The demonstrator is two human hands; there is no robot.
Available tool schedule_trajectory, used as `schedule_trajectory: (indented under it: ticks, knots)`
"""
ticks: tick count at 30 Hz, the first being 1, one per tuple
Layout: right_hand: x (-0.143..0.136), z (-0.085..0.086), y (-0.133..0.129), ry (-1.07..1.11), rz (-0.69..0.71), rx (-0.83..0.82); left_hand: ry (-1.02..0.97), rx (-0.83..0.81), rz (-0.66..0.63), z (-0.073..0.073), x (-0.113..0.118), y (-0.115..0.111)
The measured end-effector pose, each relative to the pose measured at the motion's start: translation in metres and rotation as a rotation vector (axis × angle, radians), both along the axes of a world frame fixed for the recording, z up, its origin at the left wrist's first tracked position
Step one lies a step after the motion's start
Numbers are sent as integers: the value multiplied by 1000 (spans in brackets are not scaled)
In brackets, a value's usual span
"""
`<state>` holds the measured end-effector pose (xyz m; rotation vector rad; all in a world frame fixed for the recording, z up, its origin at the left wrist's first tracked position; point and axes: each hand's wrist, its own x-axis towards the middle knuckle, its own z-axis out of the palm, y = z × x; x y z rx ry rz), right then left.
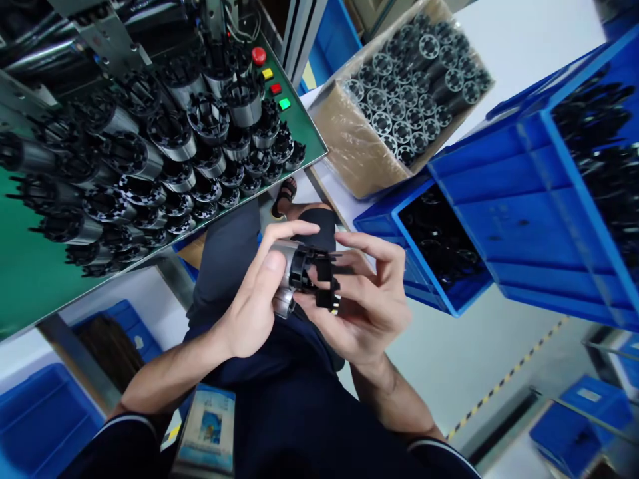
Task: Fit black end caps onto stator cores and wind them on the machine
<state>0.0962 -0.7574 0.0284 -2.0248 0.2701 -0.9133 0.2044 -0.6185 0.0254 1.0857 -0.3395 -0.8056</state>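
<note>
In front of my lap, my left hand (252,303) is closed around a silvery metal core (287,256) with a black plastic collar (300,266) on its right end. A smaller silvery piece (283,303) shows under the core; whether it is a separate part I cannot tell. My right hand (372,299) has its fingers curled about a pronged black plastic end piece (327,283), close against the collar. The right index finger is stretched out above. Part of the black piece is hidden by the fingers, so I cannot tell whether the two parts touch.
Many metal cores with black prongs (172,136) crowd the green bench (30,279), beside coloured buttons (276,88). A cardboard box (344,136) of slotted metal cores stands ahead right. Blue bins (529,199) with black parts are at right; a smaller one (449,303) sits nearer.
</note>
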Motion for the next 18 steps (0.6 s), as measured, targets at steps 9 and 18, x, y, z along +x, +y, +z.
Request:
schedule_trajectory:
  ticks: [9, 18]
  knots:
    - [-2, -4, 0, 4, 27, 61, -98, 43, -53, -7, 1, 6]
    - [-9, -4, -1, -22, 48, 5, -150, 30, -95, -7, 0, 13]
